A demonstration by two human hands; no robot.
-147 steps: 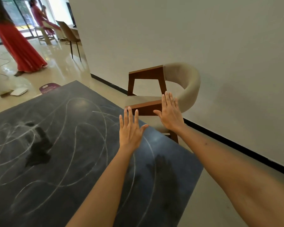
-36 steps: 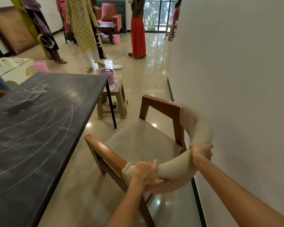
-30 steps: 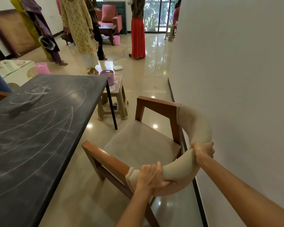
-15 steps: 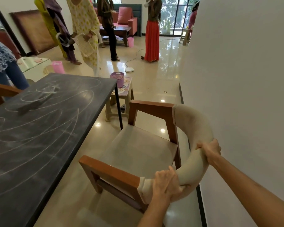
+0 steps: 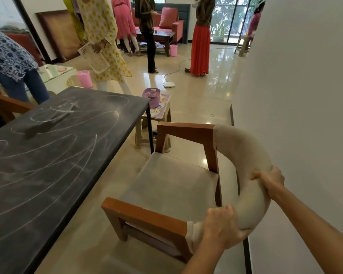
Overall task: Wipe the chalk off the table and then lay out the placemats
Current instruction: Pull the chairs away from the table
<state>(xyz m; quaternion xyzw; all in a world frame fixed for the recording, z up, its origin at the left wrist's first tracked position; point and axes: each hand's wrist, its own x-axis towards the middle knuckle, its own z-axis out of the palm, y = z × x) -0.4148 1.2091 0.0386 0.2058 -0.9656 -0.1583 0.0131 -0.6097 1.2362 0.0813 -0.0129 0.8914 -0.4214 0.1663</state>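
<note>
Glossy cream floor tiles [image 5: 196, 99] run from our feet to a far window, with a plain white wall [image 5: 305, 95] close on our right. On our left stands the dark desk [image 5: 48, 165], its top covered in looping white chalk lines [image 5: 72, 139] and smudges that have not been wiped. We cannot see any placemats or a cloth on it.

Between the desk and the wall is a chair [image 5: 176, 180] with a pale seat, brown wooden arms and a curved padded backrest [image 5: 249, 155]. Our left hand [image 5: 221, 226] grasps the near end of that backrest, fingers curled round the padding just beside the wooden arm. Our right hand [image 5: 269, 179] clasps the backrest farther round its curve, on the side next to the wall, fingers wrapped over the top. Both of our arms reach in from the lower right.

Beyond the far corner of the desk a small stool [image 5: 156, 119] carries a purple basket [image 5: 152, 96]. A pink bucket [image 5: 84, 78] stands on the floor past the desk. Several people stand about the room farther off, one in a yellow patterned dress [image 5: 105, 36], one in a long red skirt [image 5: 200, 48], near a red sofa [image 5: 166, 24].
</note>
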